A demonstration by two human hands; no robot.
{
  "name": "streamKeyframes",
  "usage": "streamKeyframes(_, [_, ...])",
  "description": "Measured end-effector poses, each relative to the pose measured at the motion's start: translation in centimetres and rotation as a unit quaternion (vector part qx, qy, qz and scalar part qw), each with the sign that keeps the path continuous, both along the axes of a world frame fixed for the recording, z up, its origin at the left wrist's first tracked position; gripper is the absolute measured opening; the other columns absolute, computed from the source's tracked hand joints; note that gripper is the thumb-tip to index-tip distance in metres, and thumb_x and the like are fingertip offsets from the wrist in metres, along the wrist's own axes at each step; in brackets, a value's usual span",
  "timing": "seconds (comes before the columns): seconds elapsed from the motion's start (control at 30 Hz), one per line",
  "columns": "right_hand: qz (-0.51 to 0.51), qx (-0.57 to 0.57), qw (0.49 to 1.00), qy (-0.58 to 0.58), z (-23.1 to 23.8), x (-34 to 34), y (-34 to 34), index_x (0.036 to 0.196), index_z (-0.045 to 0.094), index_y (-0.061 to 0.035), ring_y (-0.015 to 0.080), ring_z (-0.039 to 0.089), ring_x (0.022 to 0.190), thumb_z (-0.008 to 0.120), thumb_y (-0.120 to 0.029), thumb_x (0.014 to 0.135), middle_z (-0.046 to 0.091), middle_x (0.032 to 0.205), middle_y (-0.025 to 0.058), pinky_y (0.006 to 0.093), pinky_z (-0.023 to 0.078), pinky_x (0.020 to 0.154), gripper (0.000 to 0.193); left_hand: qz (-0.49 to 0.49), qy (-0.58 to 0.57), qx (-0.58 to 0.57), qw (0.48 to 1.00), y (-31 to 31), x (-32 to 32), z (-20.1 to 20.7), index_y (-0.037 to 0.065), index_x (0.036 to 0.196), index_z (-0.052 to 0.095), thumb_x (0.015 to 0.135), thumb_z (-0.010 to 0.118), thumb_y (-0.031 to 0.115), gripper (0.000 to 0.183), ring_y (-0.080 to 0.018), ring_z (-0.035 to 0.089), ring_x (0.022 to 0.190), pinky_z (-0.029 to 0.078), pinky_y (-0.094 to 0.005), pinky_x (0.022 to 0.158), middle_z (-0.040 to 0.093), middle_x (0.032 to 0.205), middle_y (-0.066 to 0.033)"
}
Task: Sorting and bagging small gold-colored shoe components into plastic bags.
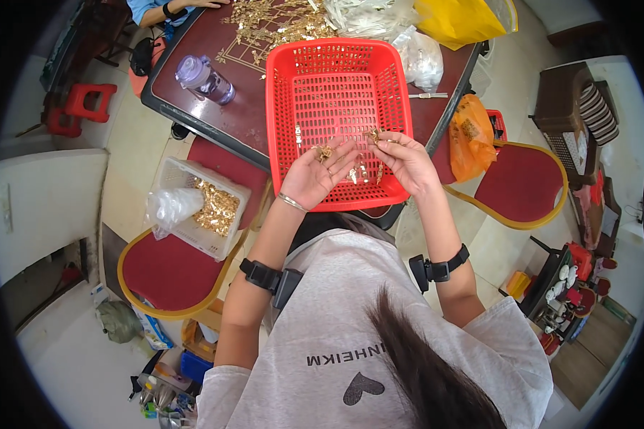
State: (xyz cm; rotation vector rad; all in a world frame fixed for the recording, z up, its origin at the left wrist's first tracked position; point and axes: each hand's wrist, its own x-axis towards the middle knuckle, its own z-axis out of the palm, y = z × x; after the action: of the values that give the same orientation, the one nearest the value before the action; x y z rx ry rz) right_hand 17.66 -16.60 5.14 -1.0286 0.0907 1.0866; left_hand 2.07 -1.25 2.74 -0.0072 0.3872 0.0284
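Observation:
Over the near part of a red plastic basket [399, 93], my left hand [309, 177] is turned palm up and slightly cupped. A few small gold-coloured metal pieces [323, 153] rest in it near the fingers. My right hand [410, 163] is closed in a pinch on a small gold-coloured metal piece [374, 134], just to the right of the left fingertips. Their exact kind is too small to make out. Below the hands, several gold and silvery pieces [363, 171] lie on the basket's slotted bottom. Another small piece [298, 136] lies by its left wall.
The basket covers the near edge of a dark red table [247, 125]. A purple bottle [206, 80], heaped gold pieces [286, 28], clear bags [416, 58] and a yellow bag [461, 21] surround it. A white crate [229, 196] stands left, and another person's arm [172, 10] shows at far left.

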Motion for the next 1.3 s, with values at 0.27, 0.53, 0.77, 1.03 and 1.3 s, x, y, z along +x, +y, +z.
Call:
streamKeyframes(0.27, [0.019, -0.015, 0.999, -0.023, 0.3, 0.2, -0.3, 0.101, 0.059, 0.0065, 0.0265, 0.065, 0.091, 0.058, 0.004, 0.083, 0.064, 0.101, 0.0178, 0.0327, 0.054, 0.083, 0.018, -0.008, 0.028, 0.216, 0.976, 0.1, 0.1, 1.3, 0.004, 0.138, 0.031, 0.094, 0.043, 0.014, 0.047, -0.0272, 0.038, 0.128, 0.035, -0.0405, 0.106, 0.035, 0.141, -0.0149])
streamKeyframes(0.53, [0.057, -0.008, 0.998, -0.034, 0.6, -0.1, -0.7, 0.096, 0.061, 0.0033, 0.0258, 0.066, 0.088, 0.059, 0.002, 0.083, 0.065, 0.097, 0.0157, 0.0321, 0.055, 0.079, 0.013, -0.008, 0.031, 0.162, 0.986, 0.4, 0.2, 1.1, 0.011, 0.139, 0.032, 0.096, 0.040, 0.025, 0.046, -0.0232, 0.044, 0.121, 0.041, -0.0364, 0.098, 0.038, 0.140, -0.0123])
streamKeyframes(0.77, [0.096, 0.013, 0.994, -0.059, 1.7, -0.7, -0.1, 0.095, 0.062, 0.0025, 0.0249, 0.066, 0.086, 0.059, 0.002, 0.083, 0.065, 0.096, 0.0136, 0.0321, 0.056, 0.076, 0.012, -0.021, 0.072, 0.129, 0.989, 0.2, 0.2, 0.5, 0.008, 0.132, 0.041, 0.096, 0.040, 0.030, 0.043, -0.0197, 0.051, 0.108, 0.046, -0.0308, 0.088, 0.047, 0.129, -0.0105])
streamKeyframes(1.03, [0.190, -0.010, 0.973, -0.131, 3.5, -2.2, 1.8, 0.089, 0.062, 0.0055, 0.0199, 0.064, 0.090, 0.057, 0.006, 0.082, 0.063, 0.096, 0.0125, 0.0336, 0.055, 0.081, 0.008, -0.050, 0.062, 0.215, 0.973, -0.9, 0.7, 1.6, 0.007, 0.117, 0.053, 0.095, 0.046, 0.035, 0.036, -0.0139, 0.056, 0.095, 0.046, -0.0317, 0.085, 0.059, 0.107, -0.0047])
streamKeyframes(1.3, [0.202, -0.001, 0.973, -0.115, 3.9, -2.9, 2.2, 0.089, 0.064, 0.0061, 0.0182, 0.064, 0.087, 0.054, 0.007, 0.084, 0.065, 0.093, 0.0113, 0.0284, 0.054, 0.081, 0.011, 0.008, 0.046, 0.191, 0.980, -0.4, -0.4, 0.0, 0.008, 0.103, 0.057, 0.094, 0.048, 0.028, 0.024, -0.0155, 0.058, 0.093, 0.046, -0.0326, 0.084, 0.062, 0.096, -0.0047])
